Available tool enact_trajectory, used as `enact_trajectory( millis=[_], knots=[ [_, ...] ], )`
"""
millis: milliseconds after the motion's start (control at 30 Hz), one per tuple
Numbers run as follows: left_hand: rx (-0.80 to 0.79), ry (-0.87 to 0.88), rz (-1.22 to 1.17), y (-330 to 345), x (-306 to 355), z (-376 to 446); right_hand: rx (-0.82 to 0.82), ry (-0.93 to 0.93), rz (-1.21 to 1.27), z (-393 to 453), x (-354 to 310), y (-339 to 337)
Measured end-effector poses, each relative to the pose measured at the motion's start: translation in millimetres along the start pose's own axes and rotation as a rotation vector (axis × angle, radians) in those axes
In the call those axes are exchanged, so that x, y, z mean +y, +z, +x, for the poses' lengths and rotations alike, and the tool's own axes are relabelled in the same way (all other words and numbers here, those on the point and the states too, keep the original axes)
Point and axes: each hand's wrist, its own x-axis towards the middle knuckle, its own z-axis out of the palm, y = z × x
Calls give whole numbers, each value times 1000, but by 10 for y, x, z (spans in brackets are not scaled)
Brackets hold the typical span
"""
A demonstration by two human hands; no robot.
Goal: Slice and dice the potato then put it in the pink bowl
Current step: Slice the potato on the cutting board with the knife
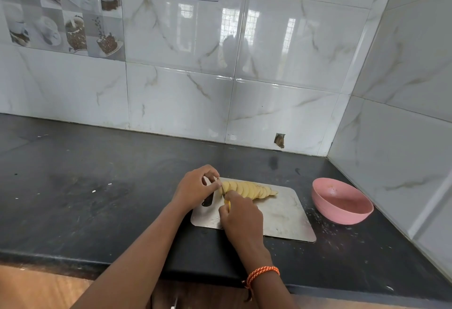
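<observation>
A peeled potato (247, 189), cut into several thin slices fanned out in a row, lies on a steel cutting board (281, 213). My left hand (195, 187) pinches the last uncut end of the potato at the row's left end. My right hand (241, 218) grips a yellow-handled knife (227, 202), its blade standing down against that end; most of the knife is hidden by my fingers. The pink bowl (342, 201) sits empty on the counter, just right of the board.
The black counter (97, 186) runs left of the board, with a few crumbs. Tiled walls close in at the back and right, forming a corner behind the bowl. The counter's front edge lies under my forearms.
</observation>
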Motion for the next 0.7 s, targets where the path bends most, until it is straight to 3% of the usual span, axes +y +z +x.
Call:
enact_trajectory(
  millis=[267,433,533,700],
  knots=[
    [-22,-16,54,15,-43,21,33,0,-21,-25,-7,0],
    [136,-72,-98,-12,-35,33,45,18,-24,-13,1,45],
    [74,-87,-45,-5,-36,31,55,5,-8,-22,6,32],
    [24,-24,65,-15,-60,49,249,106,88,3,235,-155]
  ],
)
